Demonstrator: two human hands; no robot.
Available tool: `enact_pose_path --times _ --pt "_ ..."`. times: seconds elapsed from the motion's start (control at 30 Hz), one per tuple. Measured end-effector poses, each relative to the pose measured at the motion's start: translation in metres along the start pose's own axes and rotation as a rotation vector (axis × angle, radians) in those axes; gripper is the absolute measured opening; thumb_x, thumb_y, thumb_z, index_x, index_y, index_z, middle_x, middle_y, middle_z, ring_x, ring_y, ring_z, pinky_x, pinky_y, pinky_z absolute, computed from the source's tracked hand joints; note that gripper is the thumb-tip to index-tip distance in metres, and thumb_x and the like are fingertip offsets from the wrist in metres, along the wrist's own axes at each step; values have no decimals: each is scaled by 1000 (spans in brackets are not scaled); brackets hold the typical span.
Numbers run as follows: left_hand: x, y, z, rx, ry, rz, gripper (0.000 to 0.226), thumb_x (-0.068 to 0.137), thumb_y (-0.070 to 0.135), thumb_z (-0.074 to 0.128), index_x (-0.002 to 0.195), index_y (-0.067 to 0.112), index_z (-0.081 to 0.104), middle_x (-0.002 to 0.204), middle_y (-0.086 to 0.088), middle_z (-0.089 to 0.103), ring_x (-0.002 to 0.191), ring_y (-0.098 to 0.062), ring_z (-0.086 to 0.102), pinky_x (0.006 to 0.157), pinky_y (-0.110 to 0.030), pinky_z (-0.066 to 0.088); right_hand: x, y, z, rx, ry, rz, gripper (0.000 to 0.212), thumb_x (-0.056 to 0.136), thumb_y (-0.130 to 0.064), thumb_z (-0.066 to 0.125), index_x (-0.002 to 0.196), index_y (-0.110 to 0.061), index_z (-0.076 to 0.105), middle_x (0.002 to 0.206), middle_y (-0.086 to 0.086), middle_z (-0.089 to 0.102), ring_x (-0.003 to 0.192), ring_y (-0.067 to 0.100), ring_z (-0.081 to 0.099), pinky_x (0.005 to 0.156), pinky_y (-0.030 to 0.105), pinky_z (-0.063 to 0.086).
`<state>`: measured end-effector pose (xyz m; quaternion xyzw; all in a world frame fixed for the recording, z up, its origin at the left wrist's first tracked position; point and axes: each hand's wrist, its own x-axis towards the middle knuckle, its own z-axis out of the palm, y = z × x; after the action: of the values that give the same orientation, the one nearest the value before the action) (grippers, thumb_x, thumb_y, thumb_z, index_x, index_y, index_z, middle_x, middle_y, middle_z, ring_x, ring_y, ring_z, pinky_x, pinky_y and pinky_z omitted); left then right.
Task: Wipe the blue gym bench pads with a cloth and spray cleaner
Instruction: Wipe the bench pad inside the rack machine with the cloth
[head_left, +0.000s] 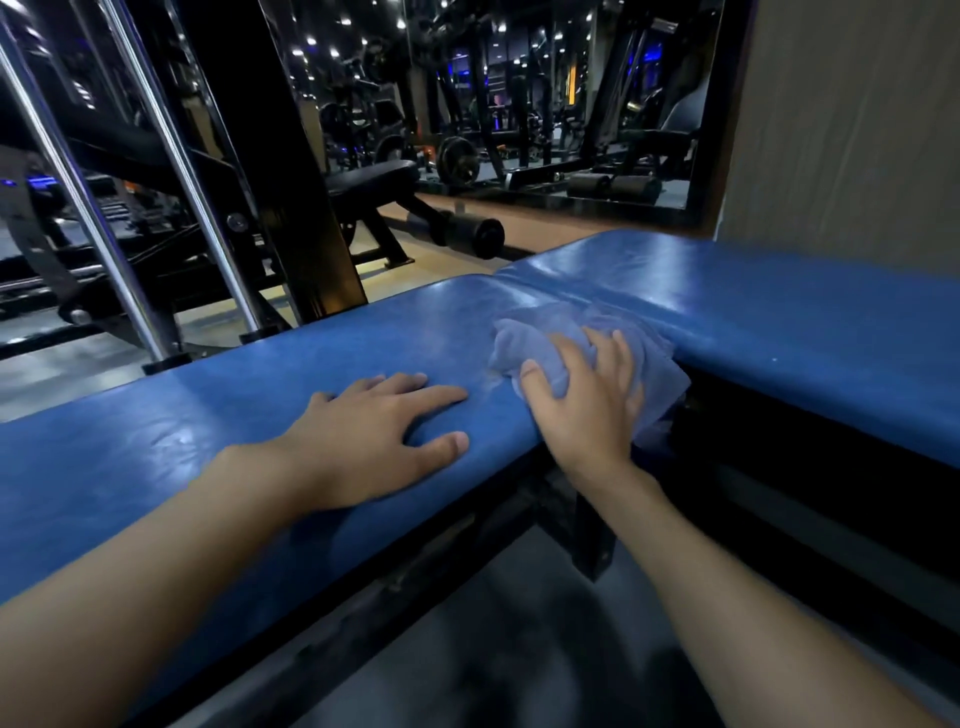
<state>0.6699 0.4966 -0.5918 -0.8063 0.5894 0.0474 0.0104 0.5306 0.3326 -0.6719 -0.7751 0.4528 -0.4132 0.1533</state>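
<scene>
Two blue bench pads run across the view: a long pad (218, 415) on the left and a second pad (779, 322) on the right, meeting at a gap. My left hand (374, 436) lies flat on the long pad with straight fingers. My right hand (587, 400) grips a bunched pale blue cloth (535, 338) and presses it on the long pad's right end, beside the gap. Part of the cloth hangs down over the pad's edge. No spray bottle is in view.
The bench's black frame (587, 525) runs under the pads. Chrome guide rods (83, 208) and a black machine upright (291, 171) stand behind the long pad. A wall mirror (519, 104) reflects gym equipment. A black bench with a roller (467, 231) stands behind.
</scene>
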Motion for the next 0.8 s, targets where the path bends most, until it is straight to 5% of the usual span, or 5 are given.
enact_pose_path --times 0.17,0.23,0.53,0.8 --pt "-12 -14 0 -14 -2 28 65 90 77 27 151 55 16 164 16 15 151 -10 13 120 -49 18 42 11 -7 -66 28 52 47 86 -60 42 121 -36 62 139 -3 46 139 19 28 116 54 12" --pt "-22 -22 2 -9 -6 18 76 79 85 16 150 56 15 164 17 15 151 -8 12 119 -50 19 48 10 -8 -59 40 94 43 87 -57 45 117 -33 64 133 0 51 134 21 33 115 54 15" --pt "-65 -51 8 -74 61 -43 90 69 83 6 152 50 22 164 11 19 151 -10 15 122 -43 15 -38 -57 7 29 -14 14 42 95 -53 38 125 -33 60 148 -1 39 147 17 15 118 53 -3" --pt "-105 -68 14 -11 57 -134 77 80 80 14 152 52 20 164 14 18 151 -11 13 122 -45 14 -30 -50 6 -83 82 -195 57 86 -57 29 109 -26 72 119 7 63 123 28 50 113 54 19"
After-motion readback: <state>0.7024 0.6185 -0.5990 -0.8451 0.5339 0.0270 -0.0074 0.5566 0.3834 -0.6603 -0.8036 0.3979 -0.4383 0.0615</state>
